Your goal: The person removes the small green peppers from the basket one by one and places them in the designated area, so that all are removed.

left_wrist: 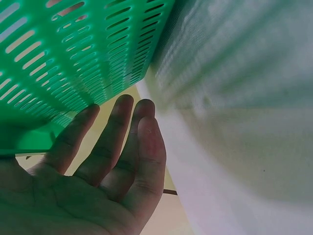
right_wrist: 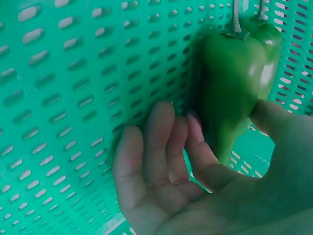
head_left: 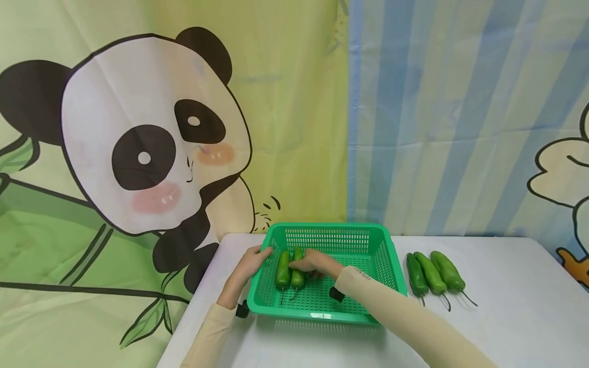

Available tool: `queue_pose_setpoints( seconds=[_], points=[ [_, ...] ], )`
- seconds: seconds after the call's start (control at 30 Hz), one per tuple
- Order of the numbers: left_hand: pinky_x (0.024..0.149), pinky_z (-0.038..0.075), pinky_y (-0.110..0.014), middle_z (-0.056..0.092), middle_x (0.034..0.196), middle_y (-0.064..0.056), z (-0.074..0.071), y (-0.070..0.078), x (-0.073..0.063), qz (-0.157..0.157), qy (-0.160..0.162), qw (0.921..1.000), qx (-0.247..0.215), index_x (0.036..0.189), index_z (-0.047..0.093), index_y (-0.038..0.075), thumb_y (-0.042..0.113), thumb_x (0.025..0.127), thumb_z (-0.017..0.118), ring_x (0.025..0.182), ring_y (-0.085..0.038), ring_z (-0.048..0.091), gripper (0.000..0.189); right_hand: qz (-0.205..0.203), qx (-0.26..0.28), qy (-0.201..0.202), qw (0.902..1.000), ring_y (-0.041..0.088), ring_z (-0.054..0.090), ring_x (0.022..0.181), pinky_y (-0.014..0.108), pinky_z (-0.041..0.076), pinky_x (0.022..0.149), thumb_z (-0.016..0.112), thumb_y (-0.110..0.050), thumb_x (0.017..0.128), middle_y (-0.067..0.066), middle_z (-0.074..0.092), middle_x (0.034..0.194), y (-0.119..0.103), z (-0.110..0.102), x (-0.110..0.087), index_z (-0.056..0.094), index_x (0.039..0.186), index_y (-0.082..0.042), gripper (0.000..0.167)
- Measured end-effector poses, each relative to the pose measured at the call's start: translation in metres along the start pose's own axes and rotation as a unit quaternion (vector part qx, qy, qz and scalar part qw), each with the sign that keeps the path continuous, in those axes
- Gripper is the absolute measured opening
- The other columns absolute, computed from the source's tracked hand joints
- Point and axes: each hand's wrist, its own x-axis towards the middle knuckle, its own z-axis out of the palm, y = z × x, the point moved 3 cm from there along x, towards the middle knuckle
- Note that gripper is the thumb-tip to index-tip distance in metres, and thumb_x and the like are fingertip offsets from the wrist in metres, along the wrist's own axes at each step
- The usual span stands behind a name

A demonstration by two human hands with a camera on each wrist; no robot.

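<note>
A green plastic basket (head_left: 317,316) with slotted walls stands on the table. Inside, near its left wall, two long green peppers lie side by side with stems toward the front. My right hand (head_left: 318,262) reaches in and pinches the right-hand pepper (head_left: 298,279) between thumb and index finger; in the right wrist view the other fingers (right_wrist: 160,129) extend beside it. The left-hand pepper (head_left: 282,276) lies close against it. At the basket's left side, my left hand (head_left: 250,261) holds the rim with the thumb over it, and its fingers (left_wrist: 115,129) lie along the outer wall.
On the white table (head_left: 506,327), right of the basket, lie three more green peppers (head_left: 429,272). Behind the table hang a panda-print curtain (head_left: 294,117) and a blue striped one (head_left: 414,117). The basket's back rim is near the table's far edge.
</note>
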Motion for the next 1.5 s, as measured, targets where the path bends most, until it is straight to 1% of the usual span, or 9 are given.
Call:
queue_pose_setpoints(
  seconds=[0.1,0.2,0.27,0.5,0.77,1.0,1.1,1.27,1.5],
  points=[
    [0.056,0.061,-0.035,0.074,0.092,-0.018,0.000,0.000,0.000,0.001,0.004,1.0000,0.000,0.131,0.063,-0.001,0.037,0.104,0.051,0.065,-0.024,0.073,0.048,0.000,-0.002,0.006,1.0000,0.033,0.068,0.084,0.050,0.059,0.080,0.064,-0.049,0.094,0.017,0.063,0.098,-0.002,0.001,-0.001,0.053,0.128,0.000,0.060],
    [0.056,0.060,-0.035,0.074,0.091,-0.019,0.000,0.001,0.001,-0.001,0.007,1.0000,0.001,0.131,0.063,0.000,0.038,0.103,0.051,0.064,-0.023,0.072,0.048,-0.001,-0.001,0.007,1.0000,0.034,0.068,0.083,0.050,0.058,0.080,0.064,-0.047,0.094,0.017,0.064,0.096,-0.001,0.001,0.000,0.057,0.117,-0.003,0.051],
    [0.055,0.060,-0.034,0.073,0.090,-0.018,0.000,0.000,0.001,-0.001,0.008,1.0000,0.004,0.131,0.064,0.001,0.038,0.103,0.051,0.063,-0.022,0.071,0.048,-0.004,0.008,0.004,0.9999,0.034,0.069,0.083,0.050,0.058,0.080,0.065,-0.047,0.094,0.016,0.064,0.095,0.001,0.001,0.002,0.058,0.114,-0.003,0.048],
    [0.054,0.059,-0.031,0.072,0.083,-0.013,0.001,-0.005,0.002,-0.006,0.005,0.9999,0.007,0.127,0.066,0.002,0.035,0.102,0.051,0.058,-0.015,0.068,0.044,-0.008,0.047,-0.037,0.9982,0.035,0.070,0.089,0.050,0.059,0.084,0.066,-0.044,0.092,0.016,0.065,0.096,0.008,-0.005,-0.001,0.052,0.129,0.000,0.059],
    [0.054,0.058,-0.030,0.072,0.084,-0.014,0.001,-0.005,0.002,-0.004,0.007,0.9999,0.008,0.125,0.067,0.002,0.034,0.103,0.051,0.058,-0.015,0.067,0.042,-0.012,0.083,-0.083,0.9930,0.040,0.068,0.096,0.052,0.059,0.087,0.064,-0.042,0.092,0.021,0.064,0.105,0.013,-0.016,-0.015,0.054,0.122,0.000,0.052],
    [0.054,0.058,-0.031,0.072,0.086,-0.017,0.001,-0.005,0.002,-0.002,0.007,1.0000,0.005,0.127,0.066,0.002,0.034,0.103,0.051,0.059,-0.017,0.068,0.043,-0.018,0.103,-0.119,0.9875,0.039,0.069,0.096,0.052,0.059,0.085,0.066,-0.044,0.090,0.019,0.065,0.107,0.019,-0.028,-0.013,0.053,0.128,-0.002,0.058],
    [0.054,0.059,-0.032,0.072,0.087,-0.018,0.001,-0.003,0.001,-0.003,0.007,1.0000,0.005,0.128,0.065,0.002,0.034,0.103,0.051,0.060,-0.020,0.070,0.043,-0.018,0.105,-0.127,0.9862,0.037,0.070,0.097,0.053,0.059,0.087,0.065,-0.045,0.090,0.018,0.066,0.109,0.021,-0.035,-0.016,0.054,0.130,-0.004,0.058],
    [0.055,0.060,-0.033,0.072,0.088,-0.016,0.002,-0.002,0.002,-0.005,0.005,1.0000,0.002,0.131,0.064,0.003,0.035,0.103,0.050,0.061,-0.018,0.070,0.045,-0.013,0.122,-0.132,0.9837,0.036,0.070,0.098,0.053,0.058,0.089,0.065,-0.045,0.091,0.018,0.065,0.113,0.028,-0.047,-0.022,0.052,0.136,-0.004,0.062],
    [0.055,0.059,-0.033,0.071,0.086,-0.015,0.001,-0.003,0.002,-0.008,0.006,0.9999,0.003,0.130,0.064,0.003,0.036,0.103,0.050,0.059,-0.017,0.068,0.045,-0.016,0.136,-0.139,0.9808,0.035,0.071,0.098,0.052,0.059,0.087,0.065,-0.044,0.092,0.018,0.064,0.111,0.041,-0.064,-0.036,0.055,0.131,-0.006,0.055]
  ],
)
